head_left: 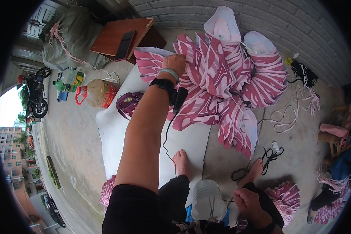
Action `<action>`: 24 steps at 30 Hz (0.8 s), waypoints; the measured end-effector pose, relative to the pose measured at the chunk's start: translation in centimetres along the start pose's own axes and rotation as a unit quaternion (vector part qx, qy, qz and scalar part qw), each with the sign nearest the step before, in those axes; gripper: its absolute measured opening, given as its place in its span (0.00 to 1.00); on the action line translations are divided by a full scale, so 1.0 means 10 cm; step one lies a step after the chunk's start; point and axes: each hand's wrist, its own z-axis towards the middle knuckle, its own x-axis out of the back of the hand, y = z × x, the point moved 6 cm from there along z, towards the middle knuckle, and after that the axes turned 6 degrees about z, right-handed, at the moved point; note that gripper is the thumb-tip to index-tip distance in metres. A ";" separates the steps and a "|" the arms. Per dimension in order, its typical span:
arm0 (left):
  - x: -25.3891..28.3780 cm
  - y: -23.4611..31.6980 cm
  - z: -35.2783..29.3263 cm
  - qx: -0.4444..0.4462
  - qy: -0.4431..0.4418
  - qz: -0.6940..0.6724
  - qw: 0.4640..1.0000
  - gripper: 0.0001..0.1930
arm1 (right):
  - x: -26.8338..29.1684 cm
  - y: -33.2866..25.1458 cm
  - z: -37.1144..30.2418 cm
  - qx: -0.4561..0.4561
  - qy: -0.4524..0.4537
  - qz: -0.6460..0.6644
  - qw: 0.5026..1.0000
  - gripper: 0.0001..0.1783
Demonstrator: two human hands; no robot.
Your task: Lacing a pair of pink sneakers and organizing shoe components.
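Note:
Stacks of nested pink-and-white shoe uppers (218, 74) spread in a fan over a white sheet and the concrete. My left hand (174, 64), wearing a pale bracelet and a black wrist strap with a cabled device, is closed over the leftmost stack (150, 62). Its fingertips are partly hidden. A dark purple upper or shoe (129, 104) lies on the sheet beside my forearm. Low at the right, by my knee, my right hand (249, 202) has its fingers curled in; whether anything is in them is hidden.
A brown wooden box (111, 37) bears a phone (125, 46). Near it stand a large red-capped jug (101, 93) and smaller bottles. Scissors (272, 156) lie by my right foot. Loose laces (292, 117) trail at right. A translucent tub (210, 199) stands between my legs.

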 end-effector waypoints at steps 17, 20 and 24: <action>-0.86 0.07 -0.06 -0.091 0.073 -0.197 0.973 0.11 | 0.11 -0.32 0.12 0.175 -0.003 -0.148 0.973 0.13; -1.07 0.04 -0.23 0.063 -0.065 -0.591 0.801 0.11 | 0.06 -0.29 0.13 0.158 -0.013 -0.144 0.977 0.14; -0.67 0.22 -0.60 -0.264 0.004 -0.160 0.951 0.17 | -0.05 -0.32 0.10 0.182 -0.036 -0.138 0.973 0.15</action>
